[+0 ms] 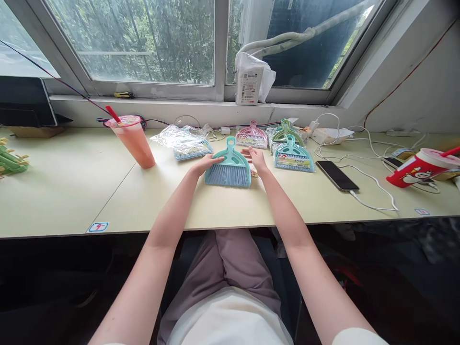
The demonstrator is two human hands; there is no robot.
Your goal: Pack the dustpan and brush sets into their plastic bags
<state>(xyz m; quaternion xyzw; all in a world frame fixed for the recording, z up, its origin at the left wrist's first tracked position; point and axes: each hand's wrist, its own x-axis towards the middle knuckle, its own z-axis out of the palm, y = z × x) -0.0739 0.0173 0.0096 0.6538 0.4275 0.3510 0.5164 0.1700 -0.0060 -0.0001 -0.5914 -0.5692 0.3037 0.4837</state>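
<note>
A mint-green mini dustpan with a blue-bristled brush (pixel 228 165) sits in front of me on the table, handle pointing away. My left hand (pixel 205 164) grips its left edge, with the thumb on the near side. By its right edge is my right hand (pixel 256 159), fingers apart; whether they touch the dustpan I cannot tell. Partly hidden behind that hand lies a small printed label (pixel 254 171). To the right are a wrapped mint-green set (pixel 293 155), a green set (pixel 285 132) and a pink set (pixel 252 135).
A wrapped blue-bristled set (pixel 192 149) lies under clear plastic (pixel 179 136). A tall drink cup (pixel 134 143) stands left, a red cup (pixel 419 168) right. A phone (pixel 338 176) is plugged into a white cable (pixel 377 208). A tissue pack (pixel 249 86) rests on the sill.
</note>
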